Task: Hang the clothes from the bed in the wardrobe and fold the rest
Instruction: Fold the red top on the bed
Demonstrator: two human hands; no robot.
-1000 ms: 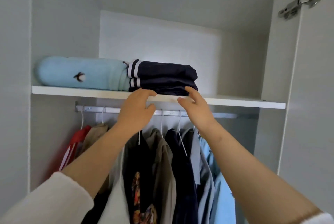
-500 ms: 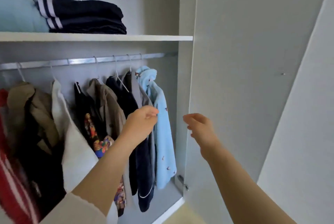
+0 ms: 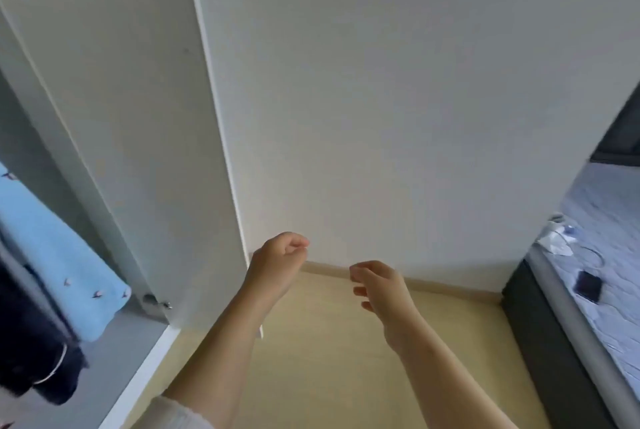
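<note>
- Change: half a second ago both hands hovered by the hanging rail; now the view has swung right, past the open wardrobe door (image 3: 149,137), toward the bed (image 3: 602,255).
- Left hand (image 3: 277,264), right hand (image 3: 379,284): fingers loosely curled, holding nothing.
- Meaning: probably heading for the next garment (none visible on the mattress shown).
- Hung clothes: light-blue garment (image 3: 55,255) at far left.
- Room: pale wood floor (image 3: 332,359), white wall (image 3: 381,99).

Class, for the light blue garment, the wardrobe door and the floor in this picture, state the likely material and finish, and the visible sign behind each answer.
Light blue garment: soft, fleecy-looking fabric, matt, with small dark motifs; probably fleece or flannel.
Wardrobe door: smooth, matt white panel, probably laminated or painted board; a metal hinge shows at its foot.
Floor: pale, smooth, wood-toned, perhaps laminate or vinyl; blur hides any grain.
</note>
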